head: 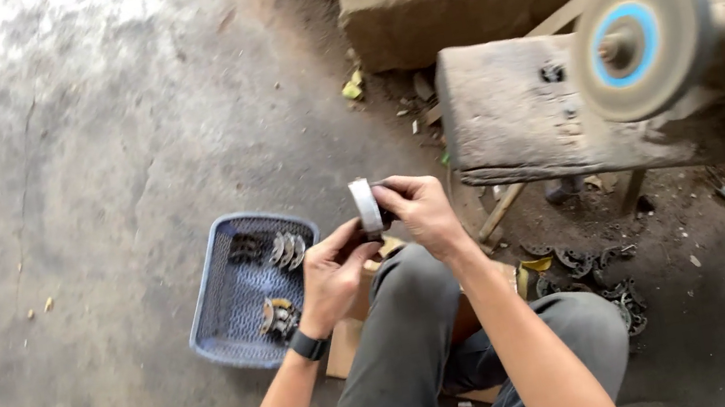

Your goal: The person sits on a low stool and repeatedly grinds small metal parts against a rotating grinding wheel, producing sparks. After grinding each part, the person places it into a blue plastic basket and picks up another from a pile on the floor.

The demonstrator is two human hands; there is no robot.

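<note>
A curved grey metal part (366,206), shaped like a brake shoe, is held edge-on above my knee by both hands. My left hand (332,272), with a black watch on the wrist, grips its lower end. My right hand (423,211) wraps its upper end from the right. A blue plastic basket (224,300) sits on the floor just left of my left hand, holding several similar curved parts. A round grinding wheel (641,39) with a blue centre is mounted on a worn wooden bench (505,116) to the upper right.
A large stone block (466,0) lies behind the bench. Dark metal parts (589,268) are scattered on the dirt under the bench, right of my knees. Concrete floor (65,184) stretches to the left. A cardboard piece (344,344) sits under my leg.
</note>
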